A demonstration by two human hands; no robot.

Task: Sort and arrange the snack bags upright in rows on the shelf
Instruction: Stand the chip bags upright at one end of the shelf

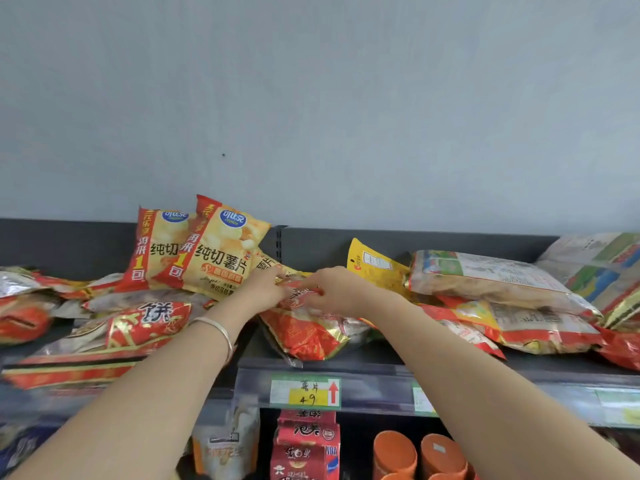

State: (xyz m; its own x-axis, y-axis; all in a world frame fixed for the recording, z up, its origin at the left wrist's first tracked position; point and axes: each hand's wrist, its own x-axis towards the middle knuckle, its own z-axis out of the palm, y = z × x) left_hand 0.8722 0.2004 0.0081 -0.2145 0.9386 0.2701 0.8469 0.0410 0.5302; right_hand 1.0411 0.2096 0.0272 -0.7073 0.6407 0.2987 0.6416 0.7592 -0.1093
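Left hand and right hand meet mid-frame, fingers curled, pinching the far end of red-gold snack bag — lying flat, long axis toward frame bottom.

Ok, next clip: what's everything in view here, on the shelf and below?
Potato chip bags: two upright, yellow and red, back left of centre.
Held snack bag: one, red and gold, lying front centre.
Other red-and-gold bags: several, lying flat, left.
Yellow pouch: one, back, right of centre.
Large printed bags: several, stacked flat, right.
Price label: one, yellow and green, shelf front edge.
Red packs: stack, below the label.
Orange cups: at least two, right of the packs.
Bracelet: one, silver, left wrist.
Left hand, right hand: both grip the held bag's top.
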